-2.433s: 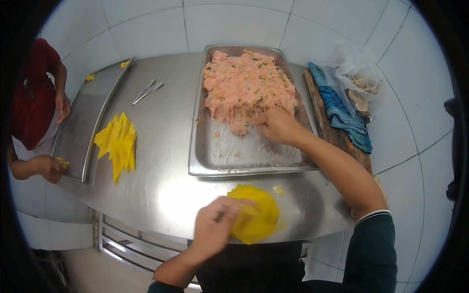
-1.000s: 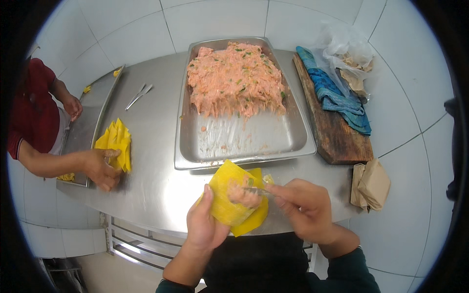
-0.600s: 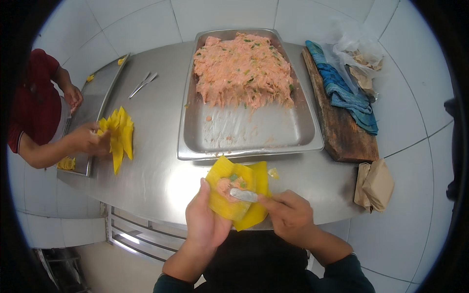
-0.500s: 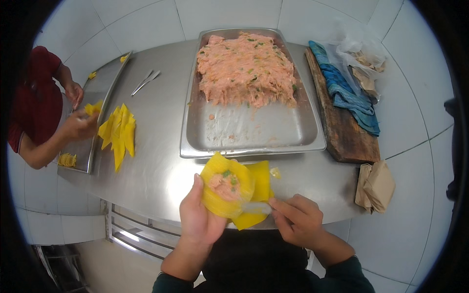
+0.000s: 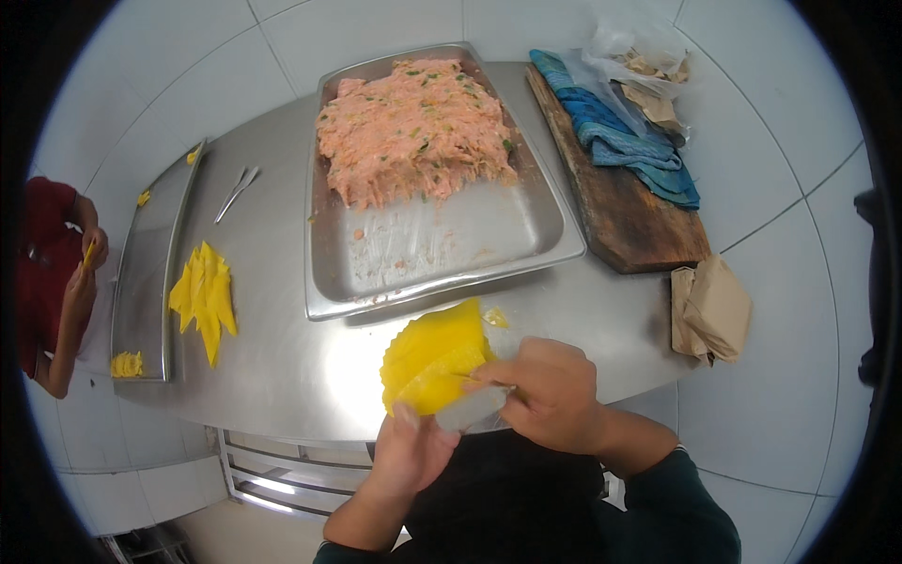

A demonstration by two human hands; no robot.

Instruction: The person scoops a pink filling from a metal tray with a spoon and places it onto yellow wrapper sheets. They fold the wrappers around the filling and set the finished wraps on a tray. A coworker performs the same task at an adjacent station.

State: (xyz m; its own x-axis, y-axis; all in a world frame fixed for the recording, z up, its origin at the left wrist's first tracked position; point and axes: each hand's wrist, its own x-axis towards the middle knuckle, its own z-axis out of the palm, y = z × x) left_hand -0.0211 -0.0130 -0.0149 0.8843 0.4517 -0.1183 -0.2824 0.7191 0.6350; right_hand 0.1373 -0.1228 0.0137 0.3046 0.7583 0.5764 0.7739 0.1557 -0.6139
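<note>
A stack of thin yellow wrappers [image 5: 427, 362] lies near the table's front edge, one sheet lifted or creased along its near right side. My right hand [image 5: 554, 390] is closed around a flat, pale spatula [image 5: 473, 407], its fingertips at the edge of that sheet. Just below the stack, my left hand [image 5: 418, 451] is palm up, its thumb beside the wrappers' near edge. Its fingers are partly hidden and blurred, so what it holds cannot be made out. Beyond the wrappers stands a metal tray [image 5: 442, 291] with pink minced filling [image 5: 413, 132] flecked with green.
To the left lie fanned yellow wrappers [image 5: 204, 296], two metal utensils [image 5: 237, 194] and a long tray [image 5: 150, 273] with small yellow pieces. A co-worker in a red shirt [image 5: 47, 244] handles a yellow piece. A wooden board [image 5: 634, 211], blue cloth [image 5: 611, 141] and brown paper bundle [image 5: 714, 305] are right.
The view has swung left. The wrapper with filling on my left palm is out of sight, and that hand is lower. My right hand has moved to the wrapper stack; the co-worker's hands have drawn back.
</note>
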